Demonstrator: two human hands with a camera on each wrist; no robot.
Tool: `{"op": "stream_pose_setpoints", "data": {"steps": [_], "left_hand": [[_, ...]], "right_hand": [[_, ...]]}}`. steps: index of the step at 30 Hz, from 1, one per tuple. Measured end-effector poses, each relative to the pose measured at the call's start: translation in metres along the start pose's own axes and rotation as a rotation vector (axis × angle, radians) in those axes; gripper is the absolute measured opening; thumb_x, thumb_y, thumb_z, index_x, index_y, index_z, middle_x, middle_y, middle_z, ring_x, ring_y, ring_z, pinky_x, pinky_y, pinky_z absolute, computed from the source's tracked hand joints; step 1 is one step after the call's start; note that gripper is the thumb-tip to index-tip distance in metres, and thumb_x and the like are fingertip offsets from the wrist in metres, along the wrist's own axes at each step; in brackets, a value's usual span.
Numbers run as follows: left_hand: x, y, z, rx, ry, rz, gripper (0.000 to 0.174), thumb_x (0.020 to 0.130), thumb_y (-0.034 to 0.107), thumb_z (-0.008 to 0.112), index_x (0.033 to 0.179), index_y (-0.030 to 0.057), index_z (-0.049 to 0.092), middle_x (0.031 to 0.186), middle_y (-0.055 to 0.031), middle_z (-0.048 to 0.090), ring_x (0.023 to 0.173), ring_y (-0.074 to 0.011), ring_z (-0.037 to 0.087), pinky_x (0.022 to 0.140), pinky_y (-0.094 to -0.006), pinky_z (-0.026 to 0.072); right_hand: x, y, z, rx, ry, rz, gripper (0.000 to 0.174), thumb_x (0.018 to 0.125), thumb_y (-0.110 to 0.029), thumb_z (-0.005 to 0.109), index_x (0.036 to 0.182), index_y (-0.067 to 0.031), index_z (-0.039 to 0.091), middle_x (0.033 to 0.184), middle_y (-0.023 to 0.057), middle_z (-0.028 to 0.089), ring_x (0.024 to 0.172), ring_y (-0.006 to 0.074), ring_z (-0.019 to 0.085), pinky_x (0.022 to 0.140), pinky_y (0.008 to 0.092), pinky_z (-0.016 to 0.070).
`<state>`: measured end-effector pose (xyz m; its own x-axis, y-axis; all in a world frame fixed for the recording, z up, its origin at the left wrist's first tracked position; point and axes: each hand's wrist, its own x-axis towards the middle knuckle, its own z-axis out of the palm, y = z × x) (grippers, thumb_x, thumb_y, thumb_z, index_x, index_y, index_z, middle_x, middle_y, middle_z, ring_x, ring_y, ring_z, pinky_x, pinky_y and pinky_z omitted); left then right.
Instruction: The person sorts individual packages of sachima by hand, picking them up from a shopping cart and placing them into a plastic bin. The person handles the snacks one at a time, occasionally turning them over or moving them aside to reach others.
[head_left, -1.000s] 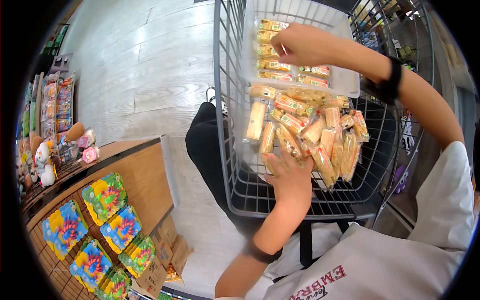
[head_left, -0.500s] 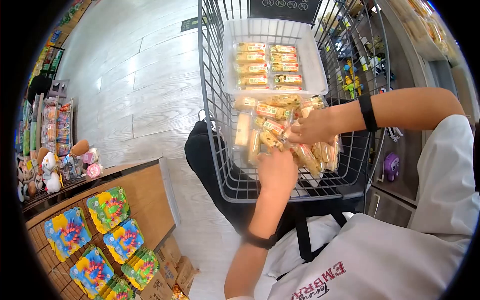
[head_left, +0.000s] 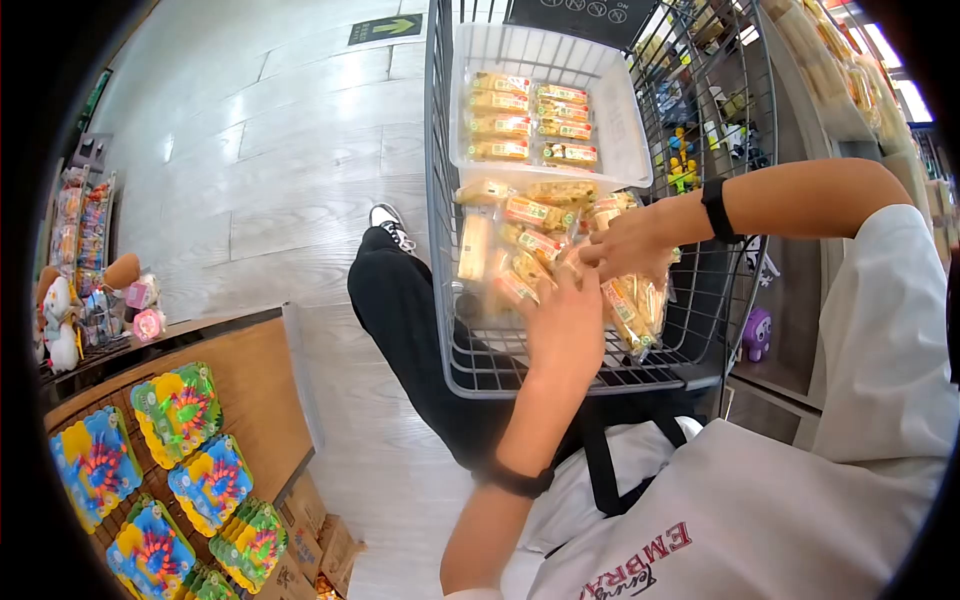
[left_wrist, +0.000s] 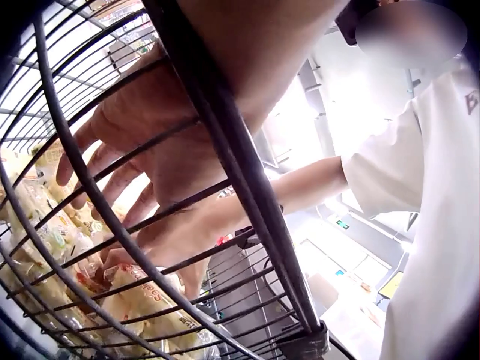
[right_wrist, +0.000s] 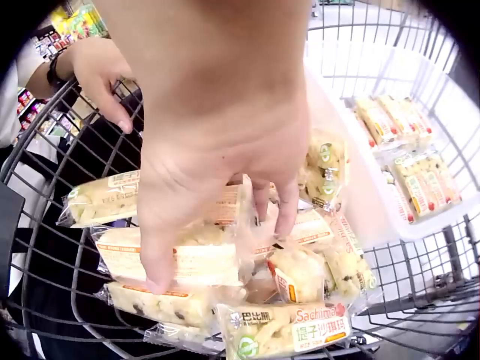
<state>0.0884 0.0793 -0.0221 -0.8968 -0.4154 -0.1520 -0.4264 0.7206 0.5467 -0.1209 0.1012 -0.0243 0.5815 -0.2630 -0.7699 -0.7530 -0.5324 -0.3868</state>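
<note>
Wrapped sachima bars (head_left: 540,213) lie in a loose pile at the near end of a grey wire shopping basket (head_left: 437,250). My right hand (head_left: 640,240) reaches into the pile from the right. In the right wrist view its thumb and bent fingers straddle a sachima bar (right_wrist: 180,262), gripping it among the others. From the near side my left hand (head_left: 565,325) lies over the pile, its fingertips on the packets. Loosely spread fingers (left_wrist: 120,180) show through the wires in the left wrist view. Beyond the pile, a translucent plastic box (head_left: 625,150) holds bars in two rows.
To the right runs a shelf with hanging toys, including a purple one (head_left: 757,333). At the lower left stands a wooden display (head_left: 250,400) with colourful toy packs (head_left: 178,412). A leg in black trousers (head_left: 395,310) is beside the basket on the grey floor (head_left: 300,190).
My right hand has moved from over the plastic box down into the loose pile. The left hand stays at the pile's near side, where packets under its fingers have shifted.
</note>
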Motion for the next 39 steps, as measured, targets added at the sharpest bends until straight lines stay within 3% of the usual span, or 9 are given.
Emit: {"op": "stream_pose_setpoints", "data": {"steps": [3, 8, 12, 17, 24, 29, 33, 36, 39], "left_hand": [[0.001, 0.000, -0.004, -0.030, -0.146, 0.018, 0.037, 0.080, 0.008, 0.062, 0.116, 0.0039, 0.054, 0.113, -0.0153, 0.056, 0.102, -0.0325, 0.059, 0.084, -0.0477, 0.0475], [0.005, -0.007, -0.010, -0.265, 0.160, 0.002, 0.036, 0.077, 0.005, 0.061, 0.113, 0.0048, 0.054, 0.104, -0.0173, 0.058, 0.097, -0.0373, 0.059, 0.080, -0.0478, 0.0476], [0.006, -0.007, -0.022, -0.403, 0.294, 0.006, 0.039, 0.077, 0.002, 0.059, 0.115, 0.0040, 0.054, 0.103, -0.0169, 0.058, 0.096, -0.0369, 0.058, 0.081, -0.0474, 0.0473], [0.004, -0.005, -0.019, -0.370, 0.181, -0.017, 0.040, 0.077, 0.001, 0.059, 0.117, 0.0030, 0.055, 0.104, -0.0176, 0.059, 0.096, -0.0373, 0.058, 0.082, -0.0467, 0.0475], [0.006, -0.006, -0.023, -0.397, 0.216, -0.016, 0.038, 0.077, 0.001, 0.060, 0.115, 0.0019, 0.055, 0.106, -0.0187, 0.060, 0.098, -0.0378, 0.059, 0.083, -0.0459, 0.0475], [0.013, -0.005, -0.026, -0.517, 0.487, -0.039, 0.037, 0.077, 0.000, 0.060, 0.114, 0.0010, 0.055, 0.107, -0.0177, 0.059, 0.100, -0.0369, 0.058, 0.088, -0.0434, 0.0470], [0.017, -0.006, -0.028, -0.612, 0.571, -0.090, 0.038, 0.081, 0.003, 0.062, 0.117, 0.0015, 0.051, 0.113, -0.0156, 0.057, 0.107, -0.0284, 0.057, 0.092, -0.0390, 0.0463], [0.019, 0.001, -0.031, -1.170, 0.393, -0.206, 0.055, 0.085, 0.020, 0.070, 0.128, -0.0008, 0.043, 0.123, -0.0186, 0.051, 0.118, -0.0304, 0.052, 0.100, -0.0407, 0.0415], [0.016, 0.006, -0.037, -1.547, 0.399, -0.072, 0.068, 0.085, 0.030, 0.074, 0.136, 0.0010, 0.038, 0.129, -0.0142, 0.050, 0.124, -0.0241, 0.048, 0.105, -0.0375, 0.0388]], "right_hand": [[0.001, 0.004, 0.002, 0.104, -0.023, -0.012, 0.084, 0.055, -0.037, 0.087, 0.126, -0.0090, 0.053, 0.125, 0.0141, 0.042, 0.114, 0.0355, 0.049, 0.094, 0.0445, 0.0483], [0.011, 0.008, -0.002, 0.171, 0.017, -0.079, 0.074, 0.058, -0.040, 0.083, 0.120, -0.0059, 0.060, 0.127, 0.0185, 0.047, 0.116, 0.0373, 0.049, 0.099, 0.0453, 0.0443], [0.018, 0.019, 0.002, 0.411, -0.047, -0.103, 0.086, 0.057, -0.042, 0.083, 0.129, -0.0067, 0.054, 0.131, 0.0194, 0.049, 0.118, 0.0389, 0.049, 0.102, 0.0445, 0.0419], [0.008, -0.007, 0.002, 0.153, -0.054, 0.067, 0.102, 0.053, -0.038, 0.083, 0.140, -0.0103, 0.040, 0.126, 0.0157, 0.055, 0.119, 0.0365, 0.050, 0.094, 0.0461, 0.0479], [0.014, -0.006, -0.019, 0.114, -0.072, -0.009, 0.090, 0.049, -0.033, 0.084, 0.129, -0.0091, 0.051, 0.113, 0.0146, 0.062, 0.097, 0.0347, 0.063, 0.082, 0.0476, 0.0519], [-0.016, 0.013, -0.081, 0.116, -0.375, 0.431, 0.073, 0.048, -0.036, 0.084, 0.110, -0.0044, 0.064, 0.081, 0.0143, 0.069, 0.084, 0.0353, 0.067, 0.074, 0.0436, 0.0532], [-0.079, 0.035, -0.121, 0.297, -0.308, 0.649, 0.083, 0.048, -0.042, 0.084, 0.114, 0.0019, 0.059, 0.093, 0.0198, 0.068, 0.088, 0.0352, 0.066, 0.076, 0.0391, 0.0532], [-0.113, 0.033, -0.122, 0.464, -0.126, 0.560, 0.090, 0.052, -0.040, 0.087, 0.123, 0.0026, 0.052, 0.100, 0.0173, 0.067, 0.091, 0.0302, 0.066, 0.079, 0.0366, 0.0526], [-0.108, 0.017, -0.103, 1.254, 0.289, -0.003, 0.088, 0.064, -0.024, 0.080, 0.136, 0.0069, 0.040, 0.114, 0.0164, 0.062, 0.101, 0.0243, 0.062, 0.086, 0.0320, 0.0518]]}}
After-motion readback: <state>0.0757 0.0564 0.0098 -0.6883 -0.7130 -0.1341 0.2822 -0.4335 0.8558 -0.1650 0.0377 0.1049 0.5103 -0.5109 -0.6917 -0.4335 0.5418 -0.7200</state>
